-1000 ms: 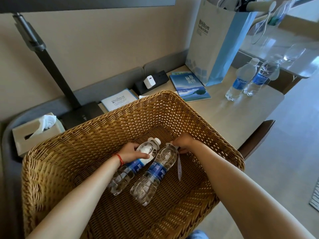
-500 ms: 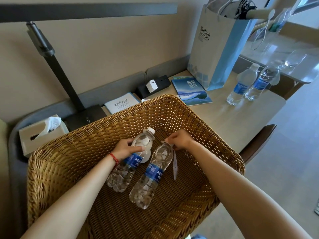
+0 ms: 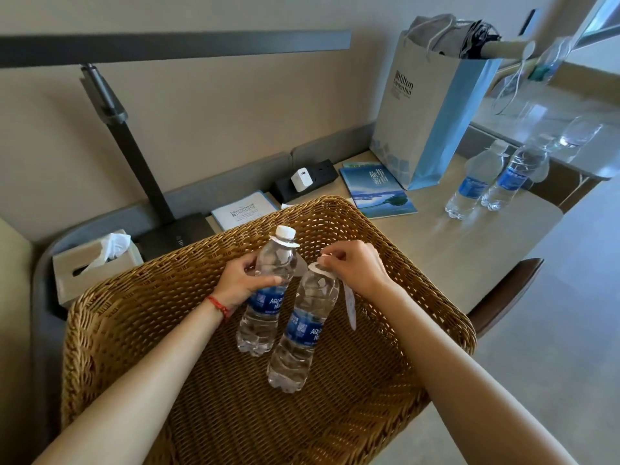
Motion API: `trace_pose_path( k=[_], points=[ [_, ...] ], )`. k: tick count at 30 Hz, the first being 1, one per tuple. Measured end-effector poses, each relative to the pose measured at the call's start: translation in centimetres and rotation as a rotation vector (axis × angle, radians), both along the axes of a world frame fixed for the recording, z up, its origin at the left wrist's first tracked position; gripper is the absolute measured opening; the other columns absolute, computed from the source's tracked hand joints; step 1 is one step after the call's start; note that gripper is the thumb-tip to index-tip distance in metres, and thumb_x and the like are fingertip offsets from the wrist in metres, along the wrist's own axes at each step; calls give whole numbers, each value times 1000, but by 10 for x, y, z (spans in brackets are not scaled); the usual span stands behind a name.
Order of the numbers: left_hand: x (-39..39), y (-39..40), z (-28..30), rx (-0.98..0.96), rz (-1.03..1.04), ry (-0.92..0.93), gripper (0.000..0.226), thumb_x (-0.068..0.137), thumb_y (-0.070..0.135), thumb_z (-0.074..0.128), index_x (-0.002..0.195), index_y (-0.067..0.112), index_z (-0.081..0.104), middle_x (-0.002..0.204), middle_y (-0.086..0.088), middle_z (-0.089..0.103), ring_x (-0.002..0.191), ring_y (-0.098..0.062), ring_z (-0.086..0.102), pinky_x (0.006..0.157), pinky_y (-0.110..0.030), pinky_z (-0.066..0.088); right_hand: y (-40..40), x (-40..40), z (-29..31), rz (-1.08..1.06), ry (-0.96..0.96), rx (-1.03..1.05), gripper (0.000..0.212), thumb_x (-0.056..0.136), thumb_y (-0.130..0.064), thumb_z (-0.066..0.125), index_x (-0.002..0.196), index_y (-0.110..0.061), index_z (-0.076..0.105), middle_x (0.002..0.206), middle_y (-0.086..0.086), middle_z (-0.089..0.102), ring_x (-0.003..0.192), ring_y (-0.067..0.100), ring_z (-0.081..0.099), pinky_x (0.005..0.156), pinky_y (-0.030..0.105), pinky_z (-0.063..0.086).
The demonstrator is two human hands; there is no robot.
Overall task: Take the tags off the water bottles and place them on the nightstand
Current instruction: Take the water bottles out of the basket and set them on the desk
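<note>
I can read "AQUA" in white on the blue labels of the two bottles in my hands, and "Hilton Garden Inn" on the grey-and-blue paper bag (image 3: 426,109) standing at the back of the nightstand (image 3: 446,250). The booklet (image 3: 377,191) beside it carries Chinese characters; the white card (image 3: 245,209) has print too small for me to make out.

Four water bottles in all. My left hand (image 3: 243,280) is wrapped around the left bottle (image 3: 268,290), whose white tag (image 3: 285,242) sits round its neck under the cap. My right hand (image 3: 352,266) pinches at the neck of the right bottle (image 3: 303,330), fingers curled on its tag (image 3: 349,305), which hangs down beside the bottle. Both bottles are held over the wicker basket (image 3: 134,317) — whether they touch its floor I cannot tell. The other two bottles (image 3: 493,179) stand upright together on the nightstand, right of the bag.

One tissue box (image 3: 90,263) holds white tissue, one white charger (image 3: 299,178) sits in the black power strip (image 3: 303,184) — and the bag has a dark folded thing sticking out of its top
</note>
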State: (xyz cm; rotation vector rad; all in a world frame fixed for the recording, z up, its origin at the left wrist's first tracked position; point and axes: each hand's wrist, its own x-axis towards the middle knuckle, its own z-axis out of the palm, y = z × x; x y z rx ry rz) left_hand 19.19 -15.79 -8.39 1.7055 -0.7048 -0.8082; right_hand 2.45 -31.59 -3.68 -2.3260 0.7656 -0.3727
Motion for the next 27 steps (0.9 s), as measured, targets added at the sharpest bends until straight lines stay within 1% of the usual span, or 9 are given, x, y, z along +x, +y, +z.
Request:
trace_pose_path(
  k=[3, 6, 9, 11, 13, 17, 21, 24, 27],
  points=[
    [-4, -3, 4, -46, 29, 22, 66, 64, 2, 77, 122, 18, 51, 101, 12, 60, 95, -3, 56, 79, -24, 46, -1, -2, 10, -26, -82, -51, 20, 82, -36, 64, 97, -24, 71, 77, -18, 62, 66, -4, 56, 58, 15, 44],
    [-8, -4, 5, -71, 18, 21, 66, 64, -2, 76, 120, 24, 50, 100, 15, 61, 87, 4, 61, 70, -13, 49, 0, -1, 20, -18, -132, -99, 19, 82, -35, 64, 96, -23, 71, 84, -12, 68, 70, 3, 59, 63, 23, 49],
    [-8, -4, 4, -95, 7, 52, 65, 64, -6, 75, 118, 21, 50, 103, 10, 62, 88, 3, 64, 68, -12, 52, 2, -1, 25, -33, -147, -101, 25, 80, -36, 66, 101, -23, 70, 101, -4, 70, 84, 10, 62, 74, 29, 51],
    [-7, -3, 5, -89, -11, 40, 63, 63, -5, 75, 113, 24, 51, 106, 7, 61, 94, -3, 62, 74, -16, 51, 2, -2, 26, -62, -158, -72, 29, 78, -37, 68, 102, -22, 70, 97, -5, 70, 83, 11, 62, 74, 30, 53],
    [-4, -2, 7, -75, -40, 10, 62, 63, -5, 76, 109, 28, 50, 107, 7, 60, 96, -4, 60, 75, -15, 51, 1, -5, 25, -98, -181, -8, 33, 75, -36, 71, 104, -20, 69, 89, -7, 68, 80, 9, 62, 73, 27, 54],
    [-1, -2, 8, -24, -144, -63, 61, 63, -1, 78, 105, 32, 50, 106, 11, 60, 97, -1, 59, 79, -15, 49, -3, -9, 19, -151, -210, 144, 39, 73, -34, 73, 108, -18, 67, 93, -9, 65, 81, 0, 59, 68, 12, 47],
    [-2, -3, 10, 6, -196, -105, 61, 63, 1, 79, 104, 36, 50, 103, 13, 61, 92, 8, 60, 74, -8, 48, -1, -9, 15, -167, -249, 259, 42, 71, -32, 76, 109, -17, 67, 101, -4, 68, 89, 8, 62, 74, 20, 52],
    [-2, 0, 9, -5, -182, -120, 60, 63, 0, 78, 104, 35, 51, 103, 15, 61, 90, 12, 60, 72, -4, 47, 2, -9, 14, -162, -262, 265, 42, 71, -31, 76, 109, -16, 67, 102, -2, 69, 89, 7, 63, 72, 18, 51],
    [-1, 2, 8, -17, -127, -114, 61, 62, 2, 80, 110, 27, 54, 103, 14, 61, 91, 4, 61, 73, -11, 48, 4, -9, 15, -179, -274, 256, 39, 70, -32, 77, 105, -17, 69, 99, -2, 70, 87, 7, 63, 71, 19, 52]
  ],
)
